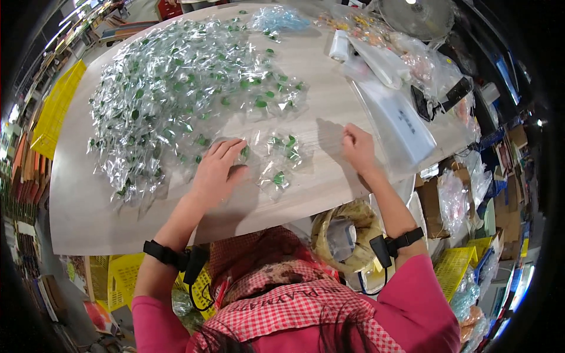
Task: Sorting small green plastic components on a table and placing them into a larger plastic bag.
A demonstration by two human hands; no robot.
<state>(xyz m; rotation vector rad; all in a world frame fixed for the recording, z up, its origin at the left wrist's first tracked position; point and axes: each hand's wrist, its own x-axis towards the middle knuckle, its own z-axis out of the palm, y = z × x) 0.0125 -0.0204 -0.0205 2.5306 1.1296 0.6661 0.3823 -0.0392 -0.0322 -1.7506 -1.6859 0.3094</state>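
Observation:
Many small clear plastic packets (170, 76), each with a green leaf-shaped piece inside, are heaped over the left and far part of the table (329, 194). At the near edge of this heap lies my left hand (215, 173), fingers stretched forward and thumb apart, its fingertips by a packet with a green piece (244, 153). A few loose packets (288, 147) lie between my hands, one of them (276, 177) closer to me. My right hand (357, 147) is over the bare tabletop right of them, fingers curled in; whatever they may hold is hidden.
Flat clear plastic bags (400, 123) lie to the right, with a black phone-like device (421, 103) beyond. Light-blue packets (279, 19) lie at the far edge. A round bag-lined bin (344, 238) stands below the near edge; a yellow crate (59, 109) is at the left.

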